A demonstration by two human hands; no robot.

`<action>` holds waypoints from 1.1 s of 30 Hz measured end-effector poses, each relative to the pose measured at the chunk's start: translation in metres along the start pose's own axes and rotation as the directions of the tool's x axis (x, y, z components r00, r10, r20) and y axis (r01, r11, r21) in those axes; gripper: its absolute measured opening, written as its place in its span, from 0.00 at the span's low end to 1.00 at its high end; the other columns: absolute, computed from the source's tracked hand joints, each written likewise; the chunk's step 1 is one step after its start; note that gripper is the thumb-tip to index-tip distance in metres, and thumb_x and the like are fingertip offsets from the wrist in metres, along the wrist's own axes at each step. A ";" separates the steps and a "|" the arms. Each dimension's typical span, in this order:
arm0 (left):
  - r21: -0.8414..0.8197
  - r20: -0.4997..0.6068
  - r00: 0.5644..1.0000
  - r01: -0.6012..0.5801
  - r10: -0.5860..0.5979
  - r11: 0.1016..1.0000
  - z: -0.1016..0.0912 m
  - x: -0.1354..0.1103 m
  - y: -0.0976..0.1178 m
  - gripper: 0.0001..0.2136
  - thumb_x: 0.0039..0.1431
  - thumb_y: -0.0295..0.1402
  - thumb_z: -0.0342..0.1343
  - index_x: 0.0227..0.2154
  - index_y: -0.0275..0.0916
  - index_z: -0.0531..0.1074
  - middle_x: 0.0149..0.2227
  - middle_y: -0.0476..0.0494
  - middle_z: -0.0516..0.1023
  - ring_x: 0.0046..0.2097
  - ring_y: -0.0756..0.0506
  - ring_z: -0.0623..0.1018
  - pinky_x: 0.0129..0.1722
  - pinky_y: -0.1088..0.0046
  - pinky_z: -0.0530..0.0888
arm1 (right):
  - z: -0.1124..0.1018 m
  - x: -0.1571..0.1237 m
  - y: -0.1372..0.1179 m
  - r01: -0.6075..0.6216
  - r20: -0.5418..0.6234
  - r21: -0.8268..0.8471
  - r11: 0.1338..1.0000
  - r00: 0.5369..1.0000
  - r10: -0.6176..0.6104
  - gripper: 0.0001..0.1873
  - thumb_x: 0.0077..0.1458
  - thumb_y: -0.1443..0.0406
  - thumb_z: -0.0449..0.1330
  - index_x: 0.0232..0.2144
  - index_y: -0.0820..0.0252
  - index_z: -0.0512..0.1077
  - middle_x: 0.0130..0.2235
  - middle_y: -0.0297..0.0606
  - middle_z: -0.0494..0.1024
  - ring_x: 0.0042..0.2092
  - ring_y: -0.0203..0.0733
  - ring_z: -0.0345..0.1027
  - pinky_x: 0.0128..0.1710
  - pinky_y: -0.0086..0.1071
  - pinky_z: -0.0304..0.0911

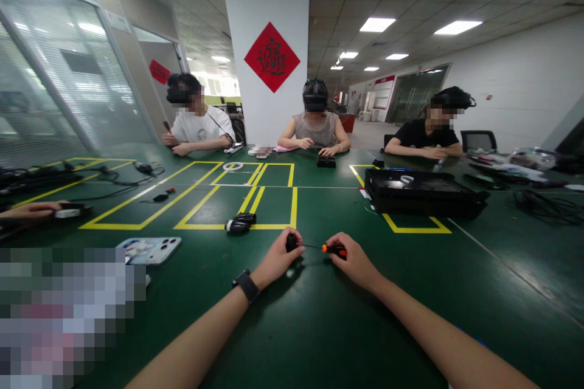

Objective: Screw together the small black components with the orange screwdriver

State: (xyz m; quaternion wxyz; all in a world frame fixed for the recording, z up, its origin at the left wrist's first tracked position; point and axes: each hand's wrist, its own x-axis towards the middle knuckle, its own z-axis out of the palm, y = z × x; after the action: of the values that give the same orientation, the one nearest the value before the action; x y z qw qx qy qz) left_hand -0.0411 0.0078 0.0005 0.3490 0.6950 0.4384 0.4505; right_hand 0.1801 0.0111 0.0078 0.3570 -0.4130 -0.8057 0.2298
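Observation:
In the head view, my right hand [358, 262] is closed around the black-and-orange handle of a screwdriver [338, 251]. Its thin shaft points left, toward my other hand. Between the thumb and fingers of my left hand [275, 262] is a small dark rounded part [291, 242], whose exact kind I cannot make out. The screwdriver tip reaches this part; whether it sits inside it is too small to tell. Both hands are just above the green table [292, 328]. Beyond my left hand lies a black ribbed cylindrical object [241, 223] with a white end.
A large black tray-like case [422, 194] stands at right. A phone [152, 250] lies at left, near a co-worker's hand [34, 211]. Yellow tape [294, 206] marks the table. Cables [545, 206] and a tape roll [232, 166] lie farther out. Three people sit across the table.

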 end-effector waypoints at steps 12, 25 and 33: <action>0.014 -0.012 1.000 -0.006 0.006 1.000 0.000 -0.001 -0.001 0.07 0.52 0.29 0.53 0.34 0.38 0.64 0.34 0.49 0.68 0.37 0.49 0.68 0.40 0.73 0.65 | -0.002 0.001 -0.002 0.025 0.036 0.023 0.999 0.999 -0.026 0.08 0.53 0.68 0.52 0.34 0.60 0.70 0.39 0.39 0.69 0.41 0.39 0.63 0.44 0.34 0.59; 0.012 0.006 0.999 -0.039 0.039 0.999 0.001 -0.002 0.001 0.05 0.54 0.29 0.50 0.35 0.39 0.62 0.34 0.49 0.67 0.37 0.49 0.68 0.40 0.72 0.64 | -0.001 0.002 0.002 0.074 0.044 0.018 0.997 0.996 -0.075 0.09 0.56 0.68 0.50 0.34 0.59 0.70 0.38 0.39 0.70 0.42 0.40 0.63 0.46 0.37 0.58; 0.023 -0.032 0.997 -0.063 0.063 0.998 0.002 -0.001 0.001 0.06 0.52 0.27 0.50 0.34 0.39 0.62 0.32 0.50 0.65 0.35 0.50 0.67 0.39 0.73 0.64 | -0.006 0.002 -0.001 0.017 0.099 0.072 0.997 0.995 -0.024 0.12 0.57 0.66 0.48 0.39 0.59 0.70 0.41 0.40 0.69 0.45 0.40 0.62 0.48 0.38 0.57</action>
State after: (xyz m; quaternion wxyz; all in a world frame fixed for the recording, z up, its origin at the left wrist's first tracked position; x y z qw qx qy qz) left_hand -0.0390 0.0060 -0.0003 0.3199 0.7047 0.4268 0.4678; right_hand 0.1831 0.0128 0.0130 0.3332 -0.3800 -0.8180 0.2749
